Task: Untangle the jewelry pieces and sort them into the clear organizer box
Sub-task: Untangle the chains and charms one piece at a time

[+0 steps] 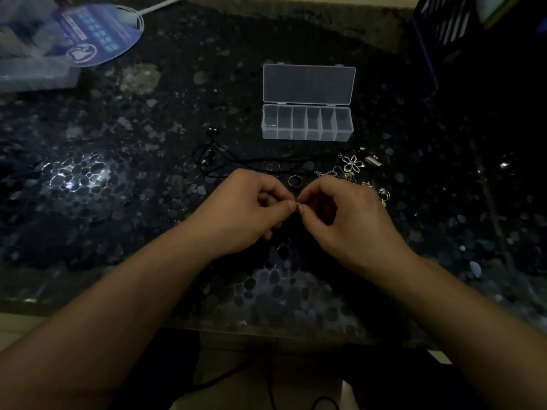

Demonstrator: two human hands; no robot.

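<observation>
Both hands, left hand [248,208] and right hand [334,214], pinched one tiny jewelry piece [298,206] between fingertips, seemingly teasing it apart, low over the tabletop [148,173]; the organizer box [307,122] waited open beyond the tangled pile [352,173].

Between the hands and the open organizer box [307,123] lie a black cord [236,161], a ring [295,181] and, to the right, a jewelry tangle [353,173]; the counter [88,173] left of the cord is bare dark stone; a blue fan [97,34] and a crate [444,25] occupy the far corners.
</observation>
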